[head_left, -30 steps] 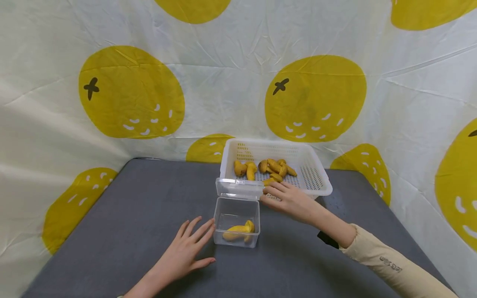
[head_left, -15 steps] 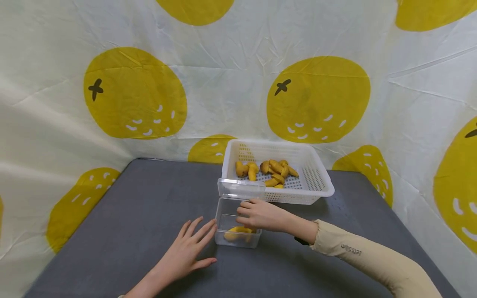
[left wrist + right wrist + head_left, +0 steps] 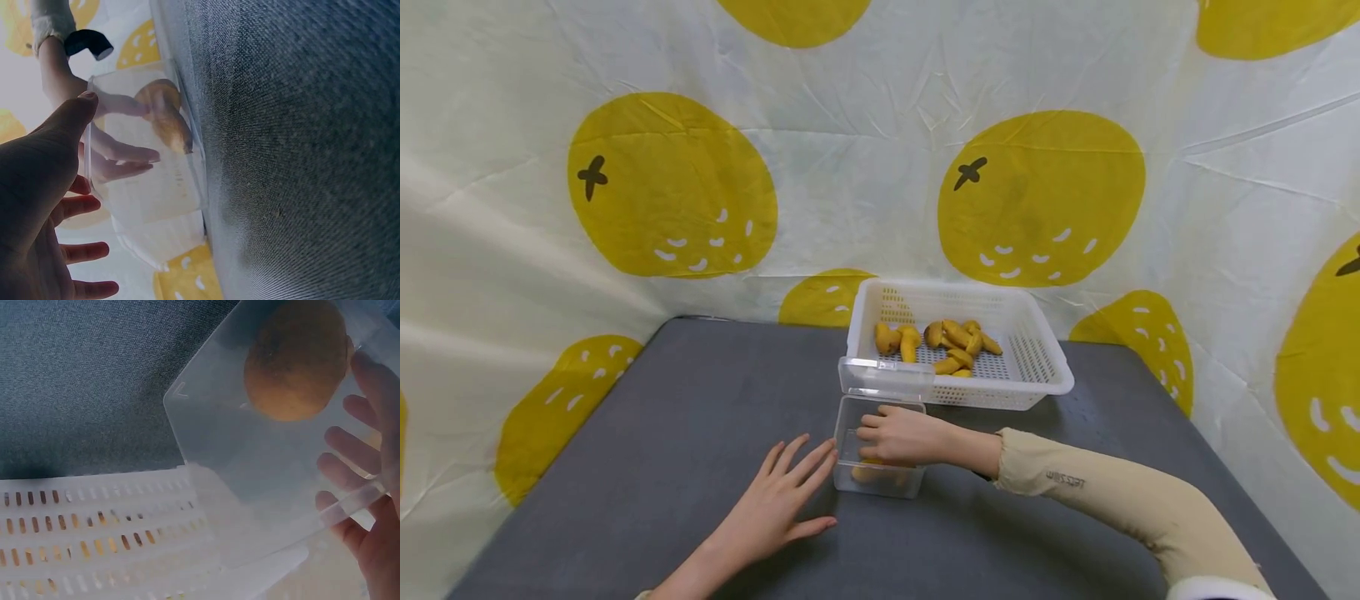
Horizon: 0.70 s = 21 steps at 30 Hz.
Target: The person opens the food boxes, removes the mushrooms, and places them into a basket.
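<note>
A clear plastic box (image 3: 868, 482) with its lid (image 3: 886, 379) tipped back holds a yellow-brown mushroom (image 3: 167, 115). Down inside the box is my right hand (image 3: 901, 435), its fingers loosely bent and spread. The left wrist view has its thumb at the mushroom, while the other fingers stay apart from it; whether the thumb touches is unclear. From the head, that hand covers much of the mushroom. My left hand (image 3: 775, 500) lies at the box's left side with fingers spread, the fingertips at the wall, holding nothing.
Behind the box, a white perforated basket (image 3: 1033, 354) holds several more mushrooms (image 3: 958, 337). The open lid overlaps the basket's front in the head view. A grey tabletop (image 3: 737, 392) runs back to a curtain (image 3: 850, 192) printed with yellow fruit.
My right hand has moved from beside the lid, near the basket's front, leftward and down into the box over the mushroom. The left hand has stayed in place.
</note>
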Motion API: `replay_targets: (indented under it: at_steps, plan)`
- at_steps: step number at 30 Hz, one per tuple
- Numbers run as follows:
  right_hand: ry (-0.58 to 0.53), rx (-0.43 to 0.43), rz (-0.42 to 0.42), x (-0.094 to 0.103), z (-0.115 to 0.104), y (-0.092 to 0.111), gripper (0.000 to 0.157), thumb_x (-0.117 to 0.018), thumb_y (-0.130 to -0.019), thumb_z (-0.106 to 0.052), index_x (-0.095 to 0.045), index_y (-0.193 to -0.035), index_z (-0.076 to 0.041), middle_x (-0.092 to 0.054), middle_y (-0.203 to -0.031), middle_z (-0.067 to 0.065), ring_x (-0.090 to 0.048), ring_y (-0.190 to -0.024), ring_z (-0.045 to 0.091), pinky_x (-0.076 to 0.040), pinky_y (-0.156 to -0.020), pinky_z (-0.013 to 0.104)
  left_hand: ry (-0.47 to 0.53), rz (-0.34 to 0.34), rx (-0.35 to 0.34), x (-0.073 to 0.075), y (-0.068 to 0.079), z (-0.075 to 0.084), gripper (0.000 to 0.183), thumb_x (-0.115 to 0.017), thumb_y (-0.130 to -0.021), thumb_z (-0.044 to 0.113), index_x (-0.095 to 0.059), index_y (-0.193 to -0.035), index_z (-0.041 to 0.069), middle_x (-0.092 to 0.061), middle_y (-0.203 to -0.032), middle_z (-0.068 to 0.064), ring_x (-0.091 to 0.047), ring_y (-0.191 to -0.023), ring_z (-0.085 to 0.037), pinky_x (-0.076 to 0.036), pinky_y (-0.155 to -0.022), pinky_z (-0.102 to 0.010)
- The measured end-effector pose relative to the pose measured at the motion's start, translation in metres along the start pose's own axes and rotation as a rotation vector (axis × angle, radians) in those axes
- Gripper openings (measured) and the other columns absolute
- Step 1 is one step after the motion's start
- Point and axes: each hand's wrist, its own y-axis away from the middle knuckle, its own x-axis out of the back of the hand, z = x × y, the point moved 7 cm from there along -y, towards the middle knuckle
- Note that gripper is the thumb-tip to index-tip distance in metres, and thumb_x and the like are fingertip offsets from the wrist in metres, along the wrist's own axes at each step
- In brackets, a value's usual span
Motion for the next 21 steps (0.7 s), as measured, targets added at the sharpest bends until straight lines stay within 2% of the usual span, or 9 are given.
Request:
replay_targets:
  at_steps: [7,15,18,21]
  plan:
    - [-0.014,0.011,-0.057,-0.007,-0.004,-0.006,0.017,-0.049,-0.089,-0.03,-0.063,-0.1,-0.034,-0.058,-0.094,-0.013,-0.049,-0.082,0.006,-0.037,-0.061,0.021,0.007,-0.014,0.004,0.0,0.0,0.0,0.076,-0.061,-0.072,0.058,-0.045,-0.132,0.015,-0.042,-0.138,0.0,-0.041,-0.121,-0.031,-0.037,-0.091,-0.053]
    - [-0.061,-0.003,-0.12,-0.012,-0.005,-0.009,0.017,-0.051,-0.089,-0.027,-0.063,-0.1,-0.033,-0.064,-0.079,-0.018,-0.045,-0.077,0.006,-0.035,-0.062,0.022,0.001,-0.006,0.007,0.0,0.001,0.0,0.076,-0.061,-0.072,0.058,-0.044,-0.132,0.015,-0.042,-0.138,0.0,-0.039,-0.122,-0.029,-0.037,-0.091,-0.053]
    - [-0.074,-0.003,-0.101,-0.011,-0.004,-0.009,0.016,-0.05,-0.089,-0.029,-0.062,-0.099,-0.032,-0.063,-0.08,-0.017,-0.045,-0.077,0.006,-0.033,-0.061,0.022,-0.002,-0.002,0.004,-0.001,0.002,0.0,0.077,-0.061,-0.072,0.059,-0.044,-0.132,0.015,-0.042,-0.138,0.0,-0.039,-0.122,-0.029,-0.037,-0.091,-0.053]
    - [-0.077,-0.013,-0.042,-0.006,-0.002,-0.008,0.014,-0.049,-0.089,-0.034,-0.062,-0.095,-0.032,-0.06,-0.08,-0.014,-0.045,-0.076,0.007,-0.032,-0.06,0.022,-0.007,-0.002,0.003,-0.002,0.002,-0.001,0.077,-0.061,-0.072,0.059,-0.044,-0.132,0.015,-0.041,-0.138,0.0,-0.039,-0.122,-0.03,-0.037,-0.09,-0.052]
